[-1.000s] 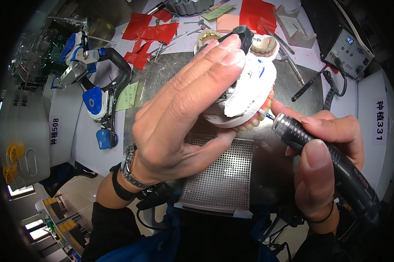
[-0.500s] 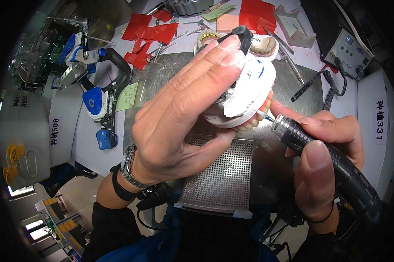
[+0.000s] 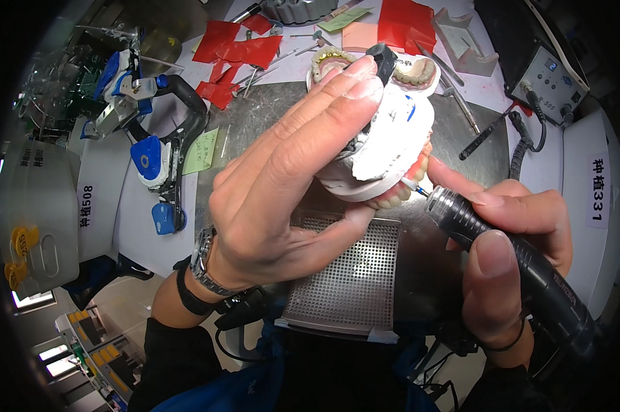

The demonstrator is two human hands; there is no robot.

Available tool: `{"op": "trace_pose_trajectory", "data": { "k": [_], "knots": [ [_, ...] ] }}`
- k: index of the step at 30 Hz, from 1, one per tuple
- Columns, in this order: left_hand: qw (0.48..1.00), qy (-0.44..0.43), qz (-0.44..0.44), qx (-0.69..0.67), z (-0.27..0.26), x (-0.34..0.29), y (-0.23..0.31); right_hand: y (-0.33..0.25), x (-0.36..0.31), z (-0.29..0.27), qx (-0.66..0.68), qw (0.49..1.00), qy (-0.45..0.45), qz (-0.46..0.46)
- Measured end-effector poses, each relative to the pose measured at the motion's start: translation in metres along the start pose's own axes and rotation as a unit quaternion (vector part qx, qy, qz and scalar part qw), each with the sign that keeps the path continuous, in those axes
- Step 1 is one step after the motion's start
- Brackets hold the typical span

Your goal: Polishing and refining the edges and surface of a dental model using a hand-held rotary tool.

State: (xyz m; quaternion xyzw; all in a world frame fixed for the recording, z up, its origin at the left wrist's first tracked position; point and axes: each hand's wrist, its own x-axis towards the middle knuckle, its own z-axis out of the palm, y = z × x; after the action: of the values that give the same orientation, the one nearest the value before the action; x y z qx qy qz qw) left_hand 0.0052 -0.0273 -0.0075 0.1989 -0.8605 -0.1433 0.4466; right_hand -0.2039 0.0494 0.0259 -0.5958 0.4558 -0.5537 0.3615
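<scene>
My left hand is wrapped round a dental model, white plaster with a black articulator part under the fingertips. A row of artificial teeth with pink gum shows along the model's lower right edge. In my right hand is a black rotary handpiece, gripped between thumb and fingers like a pen. Its slim bur reaches the teeth at the gum edge; whether the tip touches cannot be made out. My right index finger lies close beside the model.
Below the model is a perforated metal tray. A blue-and-white articulator stands at left. Red wax sheets, two further denture models and slim tools lie at the back. A control box is at right.
The model has tilted slightly, showing more of the teeth and pink gum. The handpiece has shifted a little downward with my right thumb, and its bur has moved along the teeth.
</scene>
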Motion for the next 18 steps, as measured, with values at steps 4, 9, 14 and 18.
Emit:
{"op": "trace_pose_trajectory", "data": {
  "k": [4,9,14,18],
  "knots": [
    [1.0,-0.011,0.007,0.012,-0.0043,0.002,0.0005,-0.0014,-0.0003,0.0017,-0.004,1.0,0.003,0.004],
    [1.0,-0.004,0.005,0.003,-0.0007,0.0015,0.0001,-0.0006,-0.0012,0.0011,-0.008,1.0,0.004,0.003],
    [1.0,-0.003,0.008,-0.002,-0.0018,0.0029,0.0,-0.0006,0.0001,0.0001,-0.004,1.0,-0.003,-0.002],
    [1.0,-0.007,0.003,0.001,-0.003,0.0026,0.0016,-0.0019,-0.0015,0.0016,-0.009,1.0,0.0,0.002]
  ]
}}
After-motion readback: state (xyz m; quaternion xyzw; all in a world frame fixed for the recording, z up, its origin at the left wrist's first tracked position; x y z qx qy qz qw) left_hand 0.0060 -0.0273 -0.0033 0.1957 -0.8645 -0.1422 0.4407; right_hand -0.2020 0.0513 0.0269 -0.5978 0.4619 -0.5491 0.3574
